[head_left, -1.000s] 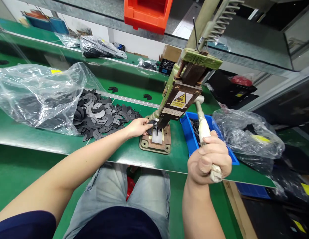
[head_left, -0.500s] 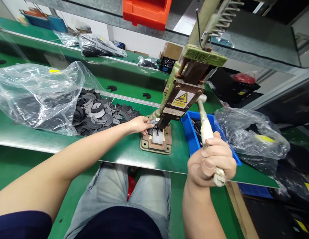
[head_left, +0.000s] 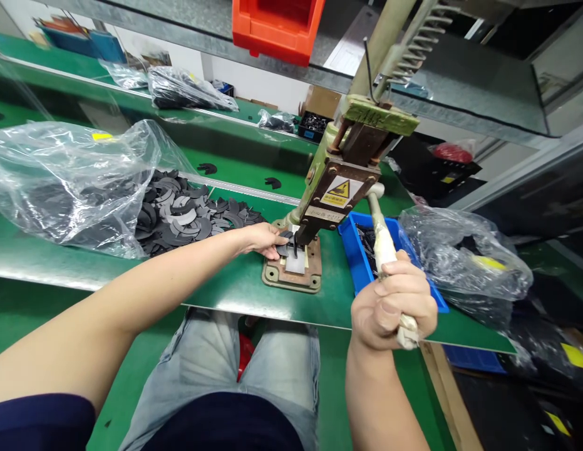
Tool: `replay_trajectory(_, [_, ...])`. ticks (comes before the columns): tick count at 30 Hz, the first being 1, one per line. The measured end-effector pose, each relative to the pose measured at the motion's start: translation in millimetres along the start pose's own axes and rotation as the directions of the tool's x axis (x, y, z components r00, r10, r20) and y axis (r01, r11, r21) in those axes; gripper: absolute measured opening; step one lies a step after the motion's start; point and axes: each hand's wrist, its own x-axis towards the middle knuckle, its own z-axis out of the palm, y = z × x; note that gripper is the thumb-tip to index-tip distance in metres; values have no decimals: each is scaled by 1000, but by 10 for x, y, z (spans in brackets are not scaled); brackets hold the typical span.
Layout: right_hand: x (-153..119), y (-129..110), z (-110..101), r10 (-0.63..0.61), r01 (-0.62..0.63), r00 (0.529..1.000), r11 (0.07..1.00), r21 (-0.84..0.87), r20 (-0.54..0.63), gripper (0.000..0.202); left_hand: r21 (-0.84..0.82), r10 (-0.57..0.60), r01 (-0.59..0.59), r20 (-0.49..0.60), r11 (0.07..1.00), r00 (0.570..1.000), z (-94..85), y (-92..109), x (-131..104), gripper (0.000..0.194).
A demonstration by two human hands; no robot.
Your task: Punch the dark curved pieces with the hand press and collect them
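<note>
A green hand press (head_left: pixel 335 181) with a yellow warning label stands on the green table. My left hand (head_left: pixel 265 240) is at the left side of its base plate (head_left: pixel 291 282), fingers pinched on a dark curved piece (head_left: pixel 282 249) under the ram. My right hand (head_left: pixel 395 300) is wrapped round the wrapped grip of the press lever (head_left: pixel 384 244). Left of the press lies a pile of dark curved pieces (head_left: pixel 183 213). The blue bin (head_left: pixel 357 250) with small black parts stands right of the press, partly behind my right hand.
A clear plastic bag (head_left: pixel 70 181) lies at the left, another bag (head_left: pixel 474 263) at the right. An orange bin (head_left: pixel 277 44) is on the shelf above. Two loose dark pieces lie beyond the metal strip. A small black box (head_left: pixel 314 125) of parts stands farther back.
The view has shifted slightly. The dark piece in my left hand sits at a different angle, lower over the plate. My right hand keeps its hold on the lever.
</note>
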Motion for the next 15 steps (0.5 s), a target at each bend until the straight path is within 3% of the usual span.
replay_trajectory(3, [203,-38,73,-40,39,999,999,26,25,33,-37,-7,7,0,999,1000,27,-21,-24,33])
replay_trajectory(7, [817,-51,270,-3,-2,998,996,84,60,12,-44,22,-25,-48,999,999,107,-33,-117,34])
replay_trajectory(10, [1188,73,333,21,-40,985,994,103,172,33,-72,99,-104,-72,992,993,133,-61,-233,36])
replay_trajectory(13, [1032,258,230,74,-80,988,996,33,137,50,-122,193,-202,-76,972,978,84,-112,-439,38])
replay_trajectory(15, [598,317,117,300,-294,947,954,-63,116,44,-142,256,-263,-62,954,965,38,-149,-641,41])
